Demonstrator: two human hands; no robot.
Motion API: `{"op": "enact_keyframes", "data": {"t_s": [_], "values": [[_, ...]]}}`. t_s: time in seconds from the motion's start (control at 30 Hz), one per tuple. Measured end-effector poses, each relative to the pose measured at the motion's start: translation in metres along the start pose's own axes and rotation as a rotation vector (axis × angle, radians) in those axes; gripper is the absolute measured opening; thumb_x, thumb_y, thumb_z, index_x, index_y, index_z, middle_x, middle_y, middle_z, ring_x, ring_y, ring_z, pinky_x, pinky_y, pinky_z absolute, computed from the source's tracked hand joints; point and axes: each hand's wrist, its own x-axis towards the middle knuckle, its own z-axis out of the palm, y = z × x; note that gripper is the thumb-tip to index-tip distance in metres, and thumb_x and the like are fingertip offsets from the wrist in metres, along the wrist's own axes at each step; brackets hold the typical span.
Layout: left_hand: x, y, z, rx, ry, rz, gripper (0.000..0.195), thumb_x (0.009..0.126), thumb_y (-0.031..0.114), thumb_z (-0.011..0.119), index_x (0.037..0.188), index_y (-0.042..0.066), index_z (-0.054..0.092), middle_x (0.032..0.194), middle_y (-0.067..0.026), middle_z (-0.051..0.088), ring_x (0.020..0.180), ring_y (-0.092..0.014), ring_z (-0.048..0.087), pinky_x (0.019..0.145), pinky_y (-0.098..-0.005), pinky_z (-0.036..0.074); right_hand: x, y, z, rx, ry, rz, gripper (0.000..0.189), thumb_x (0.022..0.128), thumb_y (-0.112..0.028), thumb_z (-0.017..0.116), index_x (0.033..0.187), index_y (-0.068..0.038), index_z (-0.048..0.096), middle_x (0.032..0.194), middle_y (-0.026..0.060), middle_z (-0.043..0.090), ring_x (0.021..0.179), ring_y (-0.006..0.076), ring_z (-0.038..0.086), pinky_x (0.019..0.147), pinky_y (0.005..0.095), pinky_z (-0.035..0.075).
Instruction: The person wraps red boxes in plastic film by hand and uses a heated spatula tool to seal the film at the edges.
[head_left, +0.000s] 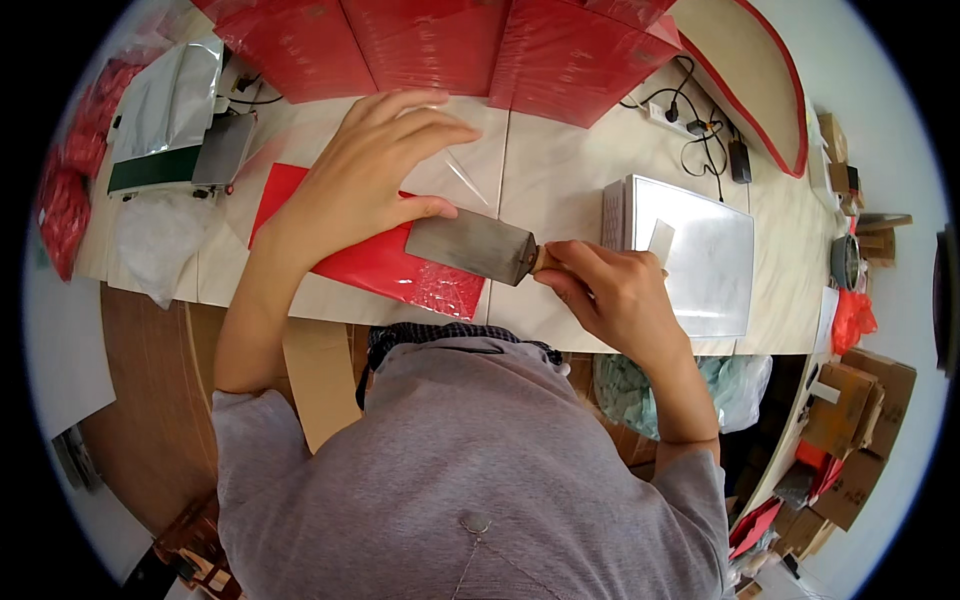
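A flat red packet (360, 262) in clear, crinkled film lies slantwise near the table's front edge. My left hand (382, 161) reaches over it with fingers spread and nothing held. Clear film (450, 176) shows beneath those fingers. My right hand (607, 285) grips the wooden handle of a broad, flat-bladed metal tool (472, 244). Its blade points left across the red packet, and its far corner meets my left thumb in view; whether they touch I cannot tell. Part of the packet is hidden under my left hand and the blade.
Right of my right hand sits a silvery metal box (705, 262). A power strip (667, 120) with black cables lies behind it. Red film-wrapped boxes (427, 45) line the back. At left stand a device with a grey plate (225, 150) and a clear plastic bag (161, 236).
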Motion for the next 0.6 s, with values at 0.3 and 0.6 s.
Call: {"op": "enact_keyframes", "data": {"t_s": [0.3, 0.6], "values": [[-0.007, 0.013, -0.006, 0.129, 0.021, 0.146, 0.015, 0.07, 0.018, 0.074, 0.071, 0.01, 0.062, 0.075, -0.0002, 0.058, 0.085, -0.019, 0.058, 0.083, -0.0379, 0.039, -0.001, -0.002, 0.0, 0.05, -0.047, 0.059, 0.017, 0.083, -0.019, 0.07, 0.087, -0.005, 0.062, 0.071, 0.0079, 0.064, 0.054, 0.027, 0.06, 0.047, 0.034, 0.045], [-0.056, 0.003, -0.019, 0.137, 0.469, -0.008, 0.008, 0.075, 0.006, 0.071, 0.08, 0.009, 0.066, 0.082, -0.0041, 0.062, 0.085, -0.018, 0.059, 0.08, -0.0343, 0.043, -0.032, 0.021, -0.038, 0.247, -0.15, 0.391, 0.02, 0.086, -0.021, 0.069, 0.087, -0.002, 0.064, 0.064, 0.0098, 0.062, 0.052, 0.0194, 0.06, 0.051, 0.0297, 0.046]]}}
